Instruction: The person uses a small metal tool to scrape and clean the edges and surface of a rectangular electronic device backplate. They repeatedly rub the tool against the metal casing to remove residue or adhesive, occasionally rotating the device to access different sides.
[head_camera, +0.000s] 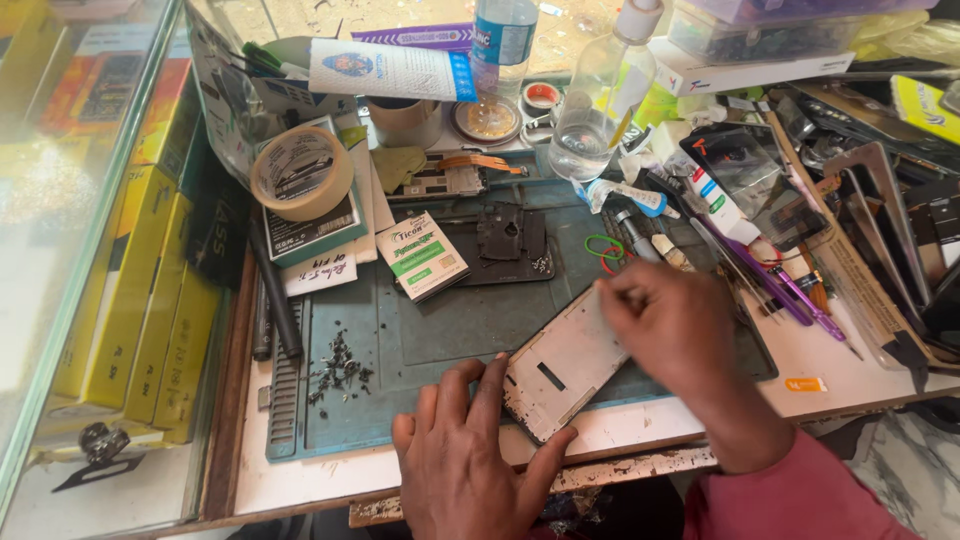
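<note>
We see our left hand (465, 455) lying flat near the near edge of the bench (300, 480), its fingers (455, 385) spread a little and resting on the blue-green work mat (440, 330), the thumb pressed against the near left edge of a pale phone frame (565, 365). That frame lies tilted on the mat, its long side running from near left to far right, between our 2 hands, with a small dark slot showing in its middle. Our right hand (670, 325) sits over the far right end of the frame, its fingers (615, 295) curled together and bearing down on the frame's upper edge; whether they pinch a small tool there we cannot tell, as the fingertips are blurred. A red sleeve (800, 490) covers the right forearm. Left of the left hand, a scatter of dark crumbs (340, 370) lies on the mat. Farther off on the mat rest a dark phone back plate (505, 245) and a small white and green box (425, 255). At the far left sits a roll of tan tape (300, 172), and at the far middle stands a clear bottle (595, 110). Purple tweezers (800, 300) lie to the right among other tools.
</note>
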